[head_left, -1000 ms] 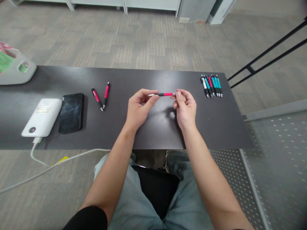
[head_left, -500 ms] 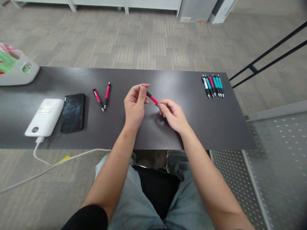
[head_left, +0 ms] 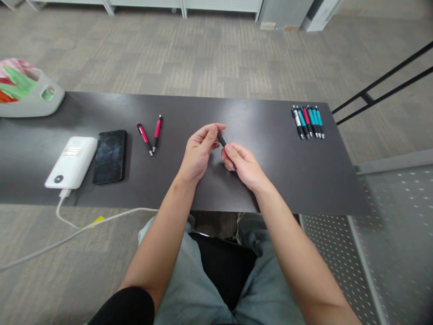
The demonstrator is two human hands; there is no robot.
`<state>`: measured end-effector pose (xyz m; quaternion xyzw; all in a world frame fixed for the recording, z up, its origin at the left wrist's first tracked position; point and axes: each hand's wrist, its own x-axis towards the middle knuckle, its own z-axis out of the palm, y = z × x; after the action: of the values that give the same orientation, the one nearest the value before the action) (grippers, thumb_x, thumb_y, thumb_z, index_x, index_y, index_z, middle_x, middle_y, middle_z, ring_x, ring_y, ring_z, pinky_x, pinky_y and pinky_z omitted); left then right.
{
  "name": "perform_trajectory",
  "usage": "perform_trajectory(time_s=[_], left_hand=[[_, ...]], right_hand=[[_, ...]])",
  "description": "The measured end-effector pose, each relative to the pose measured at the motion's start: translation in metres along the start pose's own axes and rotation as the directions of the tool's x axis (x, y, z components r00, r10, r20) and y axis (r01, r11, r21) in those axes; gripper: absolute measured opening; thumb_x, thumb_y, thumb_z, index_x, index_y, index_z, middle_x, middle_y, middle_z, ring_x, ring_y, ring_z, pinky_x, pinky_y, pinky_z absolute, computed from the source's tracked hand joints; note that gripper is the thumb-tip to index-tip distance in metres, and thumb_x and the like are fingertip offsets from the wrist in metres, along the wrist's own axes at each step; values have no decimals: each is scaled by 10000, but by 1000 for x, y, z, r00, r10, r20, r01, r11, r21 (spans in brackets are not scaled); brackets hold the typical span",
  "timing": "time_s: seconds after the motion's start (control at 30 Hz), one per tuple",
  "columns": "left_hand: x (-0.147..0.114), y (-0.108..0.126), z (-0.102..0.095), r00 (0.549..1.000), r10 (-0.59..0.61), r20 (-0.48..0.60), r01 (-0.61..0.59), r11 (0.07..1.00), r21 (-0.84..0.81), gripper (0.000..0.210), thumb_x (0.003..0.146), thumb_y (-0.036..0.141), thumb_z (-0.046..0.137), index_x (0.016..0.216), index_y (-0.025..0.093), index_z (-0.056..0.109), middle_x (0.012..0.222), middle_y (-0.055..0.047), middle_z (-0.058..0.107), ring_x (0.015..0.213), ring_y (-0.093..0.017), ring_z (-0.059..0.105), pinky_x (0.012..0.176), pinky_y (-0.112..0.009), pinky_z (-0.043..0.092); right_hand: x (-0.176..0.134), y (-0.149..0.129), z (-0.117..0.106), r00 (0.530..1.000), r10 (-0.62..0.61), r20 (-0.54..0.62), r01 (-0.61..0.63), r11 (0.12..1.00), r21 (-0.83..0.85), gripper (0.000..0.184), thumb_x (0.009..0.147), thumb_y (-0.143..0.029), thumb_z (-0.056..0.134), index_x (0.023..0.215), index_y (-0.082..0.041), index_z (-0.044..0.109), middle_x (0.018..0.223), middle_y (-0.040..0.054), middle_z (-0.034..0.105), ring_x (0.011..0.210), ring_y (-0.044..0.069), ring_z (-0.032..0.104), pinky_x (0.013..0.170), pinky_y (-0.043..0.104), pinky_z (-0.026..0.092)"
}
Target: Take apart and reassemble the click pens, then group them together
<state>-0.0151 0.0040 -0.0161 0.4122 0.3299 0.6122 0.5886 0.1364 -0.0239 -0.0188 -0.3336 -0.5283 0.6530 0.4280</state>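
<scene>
Over the middle of the dark table (head_left: pixel 189 108), both hands are closed on one pen (head_left: pixel 221 139). Only its black grip part shows between the fingers; the rest is hidden. My left hand (head_left: pixel 199 149) pinches the upper end between thumb and fingers. Wrapped round the lower part is my right hand (head_left: pixel 246 166), its fingers curled in. To the left lie two pink and black pens, one slanted pen (head_left: pixel 145 137) and one more upright pen (head_left: pixel 157 132), their silver tips close together. At the far right, several teal, white and pink pens (head_left: pixel 307 123) lie side by side.
A black phone (head_left: pixel 110 157) and a white power bank (head_left: pixel 71 162) lie on the table's left. A white cable (head_left: pixel 115 218) hangs along the front edge. A white basket (head_left: pixel 50 97) stands at the far left; black metal bars (head_left: pixel 368 97) rise beyond the right end.
My right hand has slid up the pen, covering its pink barrel. The hands are closer together. The view has shifted slightly, so the table things appear further right.
</scene>
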Motion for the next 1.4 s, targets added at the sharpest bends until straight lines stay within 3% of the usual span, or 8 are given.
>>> perform_trajectory(time_s=[0.07, 0.2, 0.57, 0.77, 0.93, 1.13, 1.3, 1.4], left_hand=[[0, -4, -1, 999, -15, -49, 14, 1000, -22, 201, 843, 548, 852, 919, 363, 830, 945, 15, 720, 787, -130, 619, 706, -248, 527], [0, -12, 0, 990, -15, -143, 8, 999, -48, 239, 805, 565, 871, 913, 356, 828, 936, 14, 730, 765, -127, 618, 700, -249, 530], [-3, -16, 6, 966, -82, -245, 38, 983, -182, 91, 875, 409, 832, 855, 324, 806, 851, 22, 736, 741, -120, 650, 706, -238, 563], [-4, -3, 2, 965, -122, -231, 96, 988, -120, 33, 886, 338, 835, 881, 305, 831, 897, 31, 752, 718, -71, 666, 692, -175, 565], [-5, 3, -1, 964, -99, -246, 102, 995, 1, 73, 866, 376, 852, 861, 304, 838, 837, 26, 740, 691, -81, 662, 647, -180, 539], [-2, 1, -5, 971, -10, -240, 48, 987, 153, 158, 825, 449, 876, 856, 304, 823, 854, 13, 748, 683, -122, 642, 645, -250, 533], [-2, 0, -6, 973, 79, -216, -13, 957, 289, 211, 871, 485, 821, 814, 294, 752, 771, 4, 711, 707, -181, 643, 674, -327, 519], [-3, 0, -4, 972, 106, -210, -29, 939, 344, 309, 888, 483, 810, 719, 274, 658, 705, 11, 665, 674, -183, 629, 677, -339, 491]], right_hand=[[0, -3, -3, 995, -70, -68, 56, 980, -189, 253, 1037, -475, 610, 888, -273, 645, 668, -39, 365, 608, 167, 309, 617, 316, 237], [0, -12, -3, 968, -213, -130, 114, 841, -529, 207, 1019, -437, 652, 902, -267, 649, 725, -18, 484, 674, 178, 426, 676, 318, 321], [4, -21, 4, 928, -367, -68, 185, 610, -771, 208, 1000, -401, 653, 858, -272, 573, 801, 32, 615, 775, 241, 604, 738, 366, 433], [7, -19, -6, 949, -307, -74, 155, 655, -740, 147, 999, -410, 655, 973, -283, 584, 829, 15, 652, 753, 233, 627, 743, 366, 464], [7, -19, -10, 962, -272, -15, 173, 652, -739, 198, 1070, -423, 505, 963, -286, 598, 1002, 57, 708, 958, 265, 669, 884, 392, 478], [4, -17, -15, 971, -232, -56, 120, 676, -727, 123, 1034, -394, 584, 1096, -302, 531, 887, 14, 629, 783, 234, 604, 759, 360, 444], [4, -19, -15, 974, -227, -22, 140, 670, -729, 136, 1067, -407, 527, 1022, -294, 587, 960, 38, 658, 883, 246, 614, 848, 368, 422], [4, -21, -13, 971, -228, -76, 104, 685, -722, 154, 1026, -447, 610, 1013, -299, 570, 864, 16, 624, 780, 230, 582, 780, 351, 424]])
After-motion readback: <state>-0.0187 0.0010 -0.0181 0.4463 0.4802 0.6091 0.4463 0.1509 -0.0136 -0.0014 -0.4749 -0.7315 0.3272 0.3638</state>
